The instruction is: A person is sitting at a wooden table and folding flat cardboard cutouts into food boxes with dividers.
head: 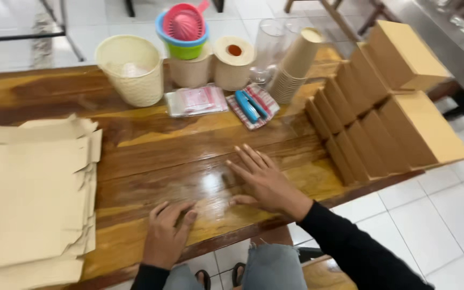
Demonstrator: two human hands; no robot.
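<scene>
- Left hand (167,232) rested on the glossy brown wooden worktop (189,145) near its front edge, fingers loosely curled, holding nothing.
- Right hand (264,180) lay flat and open on the worktop, fingers spread, empty.
- Stack of flat unfolded tan cardboard blanks (33,198) sat left of the left hand.
- Rows of folded tan cardboard boxes (382,118) stood right of the right hand.
</scene>
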